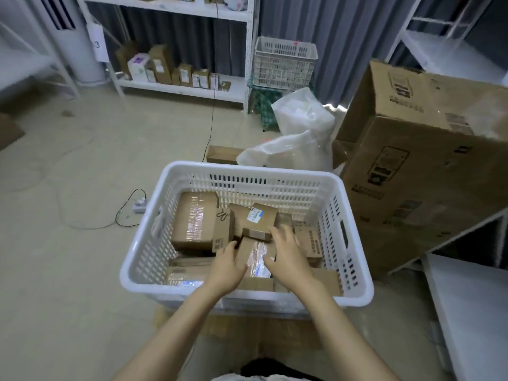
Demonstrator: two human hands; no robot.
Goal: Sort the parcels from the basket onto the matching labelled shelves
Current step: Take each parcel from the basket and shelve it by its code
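Observation:
A white slotted basket (pixel 354 243) stands on the floor in front of me, holding several brown cardboard parcels. Both hands reach into it around a small taped parcel (pixel 254 254) near the middle. My left hand (pixel 226 266) grips its left side and my right hand (pixel 286 255) holds its right side, fingers spread over the top edge. A larger taped box (pixel 193 218) lies at the basket's left and a small labelled box (pixel 259 220) sits just beyond my hands. A white shelf (pixel 181 89) at the back carries a row of parcels.
A big cardboard box (pixel 417 166) leans at the right of the basket. Clear plastic bags (pixel 299 133) lie behind the basket, with a second white basket (pixel 284 63) on a stool further back. A power strip and cable (pixel 138 206) lie on the floor at the left.

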